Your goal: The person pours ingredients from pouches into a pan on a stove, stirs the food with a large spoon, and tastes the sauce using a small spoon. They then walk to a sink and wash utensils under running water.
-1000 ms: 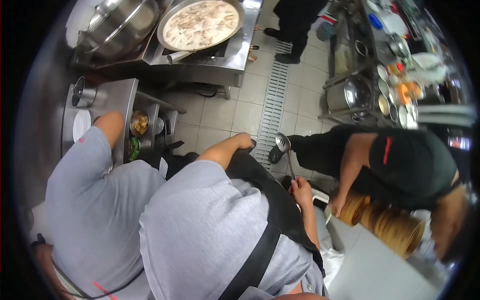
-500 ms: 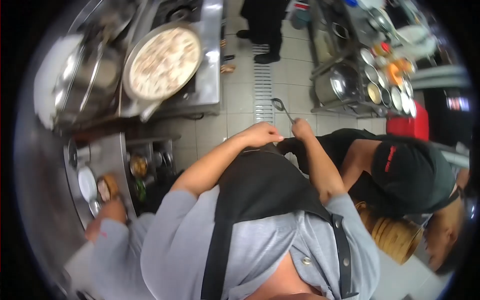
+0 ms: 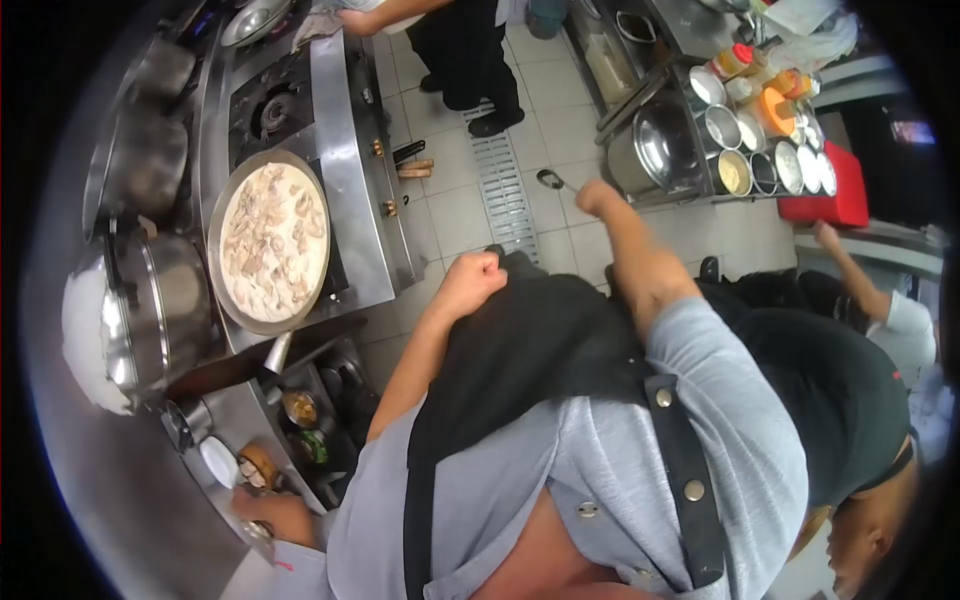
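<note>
My right hand (image 3: 597,198) is closed around the handle of a metal spoon (image 3: 550,180), which points left over the tiled floor. The spoon's head is small and dark at this distance. My left hand (image 3: 474,285) is curled into a fist in front of my dark apron (image 3: 530,350), and no object shows in it. To the left on the stove (image 3: 350,150) sits a wide frying pan (image 3: 223,205) of meat pieces in a creamy white sauce. Its handle (image 3: 279,352) points toward my side. Neither hand touches the pan.
A lidded steel pot (image 3: 165,310) stands left of the pan. On the right, a shelf holds several tins (image 3: 735,172) and sauce bottles (image 3: 733,60) near a red bin (image 3: 830,190). People stand ahead, at right and at lower left. A drain grate (image 3: 505,195) crosses the floor.
My view has turned and shifted, bringing the stove and shelf more fully into sight. My right hand has moved up and forward with the spoon. My left hand has tightened into a fist.
</note>
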A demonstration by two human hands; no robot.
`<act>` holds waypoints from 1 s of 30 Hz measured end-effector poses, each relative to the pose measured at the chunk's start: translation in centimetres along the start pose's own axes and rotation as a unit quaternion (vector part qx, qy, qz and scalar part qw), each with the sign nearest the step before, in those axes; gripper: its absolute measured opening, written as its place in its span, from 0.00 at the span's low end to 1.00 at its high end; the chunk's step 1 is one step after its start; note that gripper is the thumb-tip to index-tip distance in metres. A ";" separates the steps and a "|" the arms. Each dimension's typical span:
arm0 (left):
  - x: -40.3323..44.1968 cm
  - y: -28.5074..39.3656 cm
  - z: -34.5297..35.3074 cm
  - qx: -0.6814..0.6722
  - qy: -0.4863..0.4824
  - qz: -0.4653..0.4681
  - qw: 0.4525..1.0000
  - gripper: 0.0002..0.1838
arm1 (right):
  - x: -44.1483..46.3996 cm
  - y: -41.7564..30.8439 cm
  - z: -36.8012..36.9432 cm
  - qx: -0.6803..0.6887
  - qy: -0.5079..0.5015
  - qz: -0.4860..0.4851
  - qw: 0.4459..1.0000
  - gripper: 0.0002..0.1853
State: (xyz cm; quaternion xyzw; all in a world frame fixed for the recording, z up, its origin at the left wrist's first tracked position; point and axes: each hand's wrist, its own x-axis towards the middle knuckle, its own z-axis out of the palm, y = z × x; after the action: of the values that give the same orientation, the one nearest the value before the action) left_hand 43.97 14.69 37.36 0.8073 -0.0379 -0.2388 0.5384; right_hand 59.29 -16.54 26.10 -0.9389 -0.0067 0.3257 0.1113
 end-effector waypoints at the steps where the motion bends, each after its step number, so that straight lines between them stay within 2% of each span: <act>1: 1.4 0.2 -0.6 0.013 0.001 -0.009 1.000 0.17 | 2.0 2.0 0.5 -0.008 0.005 -0.020 1.000 0.18; 3: 4.7 0.6 -1.3 0.036 0.007 -0.019 0.999 0.17 | 2.7 3.9 -1.2 0.008 -0.018 0.017 1.000 0.16; 4: 6.2 2.8 -2.4 0.102 -0.033 -0.056 0.993 0.14 | 3.2 5.4 -1.1 0.011 -0.023 0.029 0.999 0.15; 7: 10.8 3.4 -2.4 0.041 -0.008 0.038 0.998 0.11 | 5.0 10.6 -1.1 0.036 -0.030 0.061 0.997 0.11; 9: 13.4 4.4 -2.9 0.065 -0.068 0.011 0.996 0.15 | 5.9 14.1 -0.1 0.080 -0.039 0.072 0.993 0.10; 10: 14.8 4.8 -2.8 0.071 -0.089 0.013 0.993 0.17 | 5.4 14.2 -0.9 0.220 -0.049 0.218 0.949 0.09; 11: 16.1 5.2 -2.7 0.075 -0.107 0.016 0.991 0.18 | 6.2 16.3 -0.5 0.059 -0.078 0.047 0.994 0.07; 12: 17.5 5.7 -2.6 0.064 -0.130 -0.014 0.989 0.18 | 7.6 20.5 0.7 -0.104 -0.099 -0.130 0.981 0.05; 14: 20.2 6.3 -2.3 0.040 -0.167 -0.076 0.982 0.17 | 12.3 24.5 4.2 -0.110 -0.146 -0.127 0.975 0.04; 15: 21.1 6.1 -1.8 0.055 -0.140 -0.100 0.983 0.17 | 14.3 25.5 6.8 0.045 -0.179 0.060 0.981 0.06; 16: 22.7 5.4 -1.4 0.075 -0.113 -0.118 0.984 0.18 | 16.0 25.3 6.4 0.196 -0.196 0.247 0.929 0.09; 17: 24.0 4.6 -1.1 0.099 -0.090 -0.137 0.981 0.18 | 17.5 25.7 5.9 0.037 -0.189 0.092 0.977 0.09; 18: 24.6 3.9 -0.8 0.141 -0.086 -0.160 0.973 0.18 | 16.9 24.2 4.2 -0.118 -0.174 -0.065 0.976 0.10; 19: 25.0 3.3 -0.4 0.180 -0.085 -0.177 0.964 0.18 | 16.5 23.2 2.9 -0.266 -0.146 -0.216 0.928 0.10; 20: 26.0 3.1 -0.2 0.219 -0.082 -0.186 0.954 0.18 | 17.3 22.8 2.1 -0.218 -0.146 -0.215 0.941 0.08; 22: 28.0 3.7 -0.1 0.209 -0.098 -0.213 0.949 0.18 | 19.2 22.8 1.2 -0.073 -0.140 -0.167 0.973 0.09; 25: 31.1 6.3 1.2 0.152 -0.101 -0.246 0.952 0.19 | 22.7 23.2 1.1 0.115 -0.136 -0.130 0.975 0.18; 27: 34.7 7.0 1.3 0.102 -0.104 -0.235 0.961 0.18 | 23.5 20.5 -3.7 0.156 -0.147 -0.041 0.976 0.09; 28: 36.4 6.8 1.7 0.105 -0.108 -0.211 0.966 0.19 | 22.2 17.5 -9.3 0.164 -0.182 0.059 0.968 0.10; 29: 38.4 7.0 2.0 0.108 -0.112 -0.186 0.970 0.19 | 23.7 18.8 -8.3 -0.187 -0.124 -0.252 0.941 0.09; 30: 40.6 7.6 2.3 0.141 -0.126 -0.155 0.970 0.20 | 25.7 19.4 -6.9 -0.096 -0.078 -0.221 0.968 0.09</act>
State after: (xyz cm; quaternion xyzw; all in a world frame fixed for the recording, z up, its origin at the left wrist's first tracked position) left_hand 80.31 -3.31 29.41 0.8344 -0.0134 -0.4116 0.3664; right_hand 82.61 -34.69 11.48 -0.8924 -0.2535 0.3627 0.0887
